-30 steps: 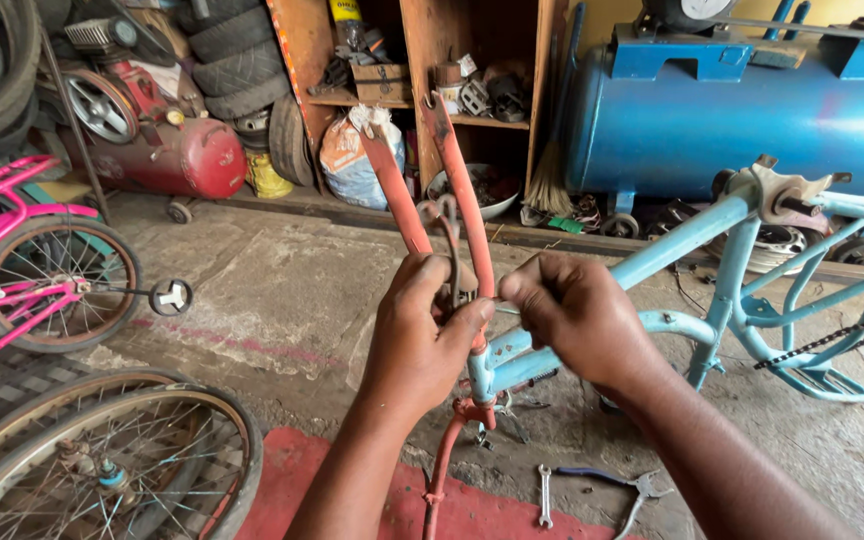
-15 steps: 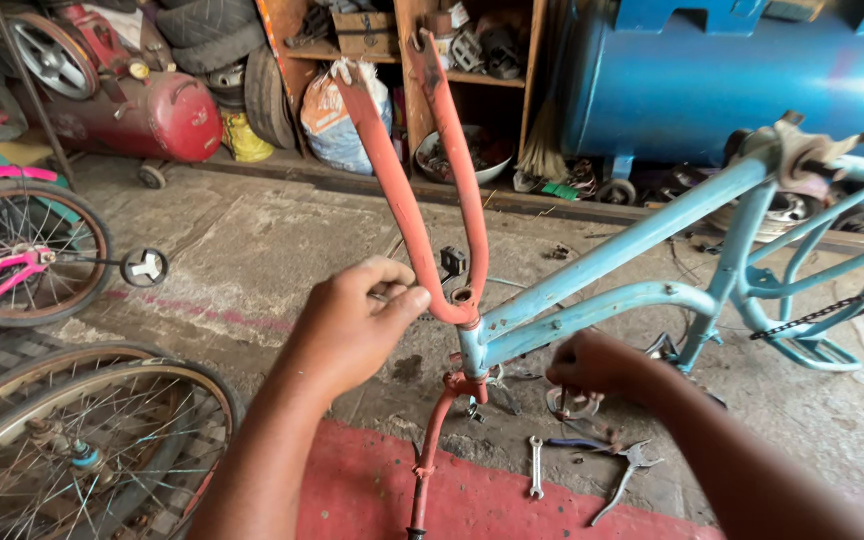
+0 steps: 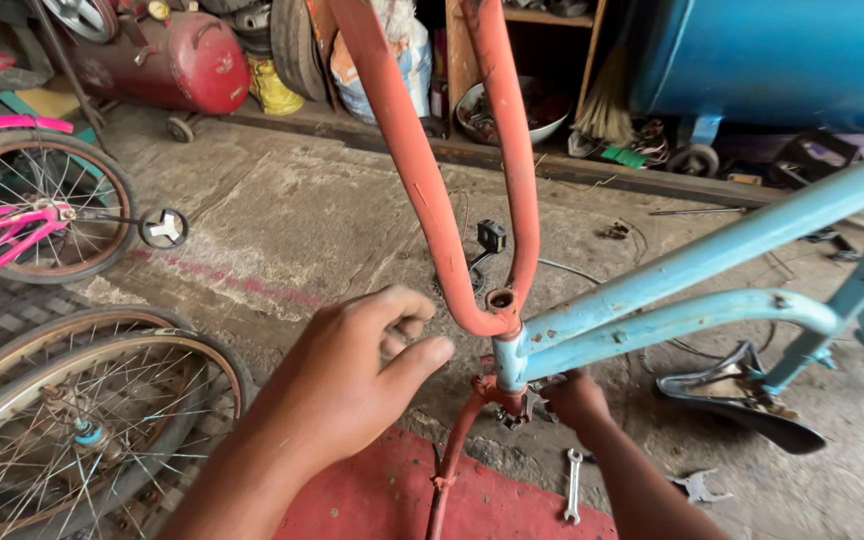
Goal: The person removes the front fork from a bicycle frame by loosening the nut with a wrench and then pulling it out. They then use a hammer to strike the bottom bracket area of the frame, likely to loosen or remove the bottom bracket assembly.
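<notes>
A light blue bicycle frame stands upside down, its red fork rising from the head tube. My left hand hovers just left of the fork crown with loosely curled fingers and the thumb pointing at it, holding nothing. My right hand sits low beside the bottom of the head tube, against the rusty headset parts. Its fingers are hidden behind the frame. A red tube runs down from there to the red mat.
A silver wrench lies on the mat's edge, and a black saddle on the concrete at right. Two loose spoked wheels and a pink bicycle are at left. A red compressor tank and a blue tank stand behind.
My view has dropped closer to the fork crown. My left hand has come off the crown and drawn back to the left. My right hand has gone down beside the bottom of the head tube.
</notes>
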